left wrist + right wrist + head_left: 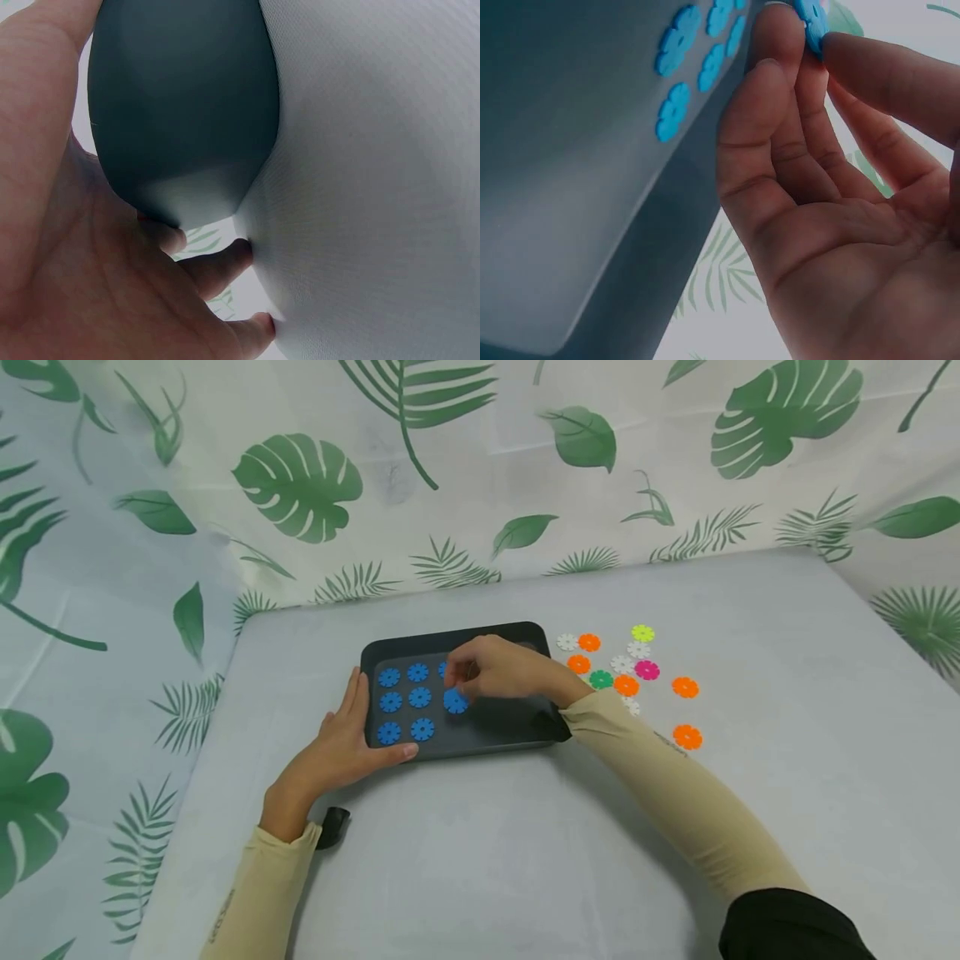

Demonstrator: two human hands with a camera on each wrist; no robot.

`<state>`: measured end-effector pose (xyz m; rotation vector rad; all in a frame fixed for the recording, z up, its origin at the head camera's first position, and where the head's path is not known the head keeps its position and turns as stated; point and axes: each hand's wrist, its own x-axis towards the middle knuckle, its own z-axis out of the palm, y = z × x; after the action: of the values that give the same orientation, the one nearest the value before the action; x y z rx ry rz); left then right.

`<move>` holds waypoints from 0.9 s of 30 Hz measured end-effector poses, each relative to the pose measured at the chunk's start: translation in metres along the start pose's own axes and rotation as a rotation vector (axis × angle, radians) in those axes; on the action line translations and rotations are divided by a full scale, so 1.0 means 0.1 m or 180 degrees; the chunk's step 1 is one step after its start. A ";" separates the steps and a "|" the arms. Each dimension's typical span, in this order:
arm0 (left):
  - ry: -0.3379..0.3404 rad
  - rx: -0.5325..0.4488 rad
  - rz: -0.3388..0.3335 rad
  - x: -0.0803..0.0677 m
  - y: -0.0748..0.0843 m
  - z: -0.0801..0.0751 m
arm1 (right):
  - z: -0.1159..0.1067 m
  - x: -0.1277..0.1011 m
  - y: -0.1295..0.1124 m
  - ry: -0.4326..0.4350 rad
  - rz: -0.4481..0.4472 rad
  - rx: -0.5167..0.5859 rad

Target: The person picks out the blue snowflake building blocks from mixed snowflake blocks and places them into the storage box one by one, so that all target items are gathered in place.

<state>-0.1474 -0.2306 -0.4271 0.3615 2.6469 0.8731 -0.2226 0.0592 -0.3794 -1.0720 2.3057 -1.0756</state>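
Note:
A dark baking tray [495, 727] lies on the table with several blue notched plastic discs [420, 697] set out in rows in its left part. My left hand [337, 735] rests at the tray's left end, fingers straight along the side and thumb along the near rim. Over the middle of the tray, my right hand [498, 668] pinches a blue notched disc [812, 26] between thumb and fingertips. In the head view that disc hangs just under the fingers, and the hand partly covers another blue disc behind it.
Right of the tray, loose discs lie scattered: orange [685, 687], white [622, 663], green [601, 680], pink [647, 670] and yellow [642, 633]. The right forearm crosses over the tray's right end. A leaf-printed curtain [465, 468] hangs behind the pale table [487, 852].

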 end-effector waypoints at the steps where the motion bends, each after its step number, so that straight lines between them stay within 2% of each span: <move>1: 0.0004 0.0005 -0.0002 0.00 0.00 0.00 | 0.00 0.01 0.00 -0.0041 0.0013 -0.0005; 17: -0.0003 -0.0004 0.0011 0.01 0.00 0.01 | 0.09 0.17 0.07 -0.0506 0.0184 -0.0264; 27: 0.0026 -0.0031 0.0044 -0.01 -0.01 -0.01 | 0.13 0.22 0.05 -0.0561 0.0267 -0.0485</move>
<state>-0.1468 -0.2322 -0.4263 0.3749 2.6498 0.8933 -0.2312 0.0376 -0.3922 -1.0692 2.2966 -0.7524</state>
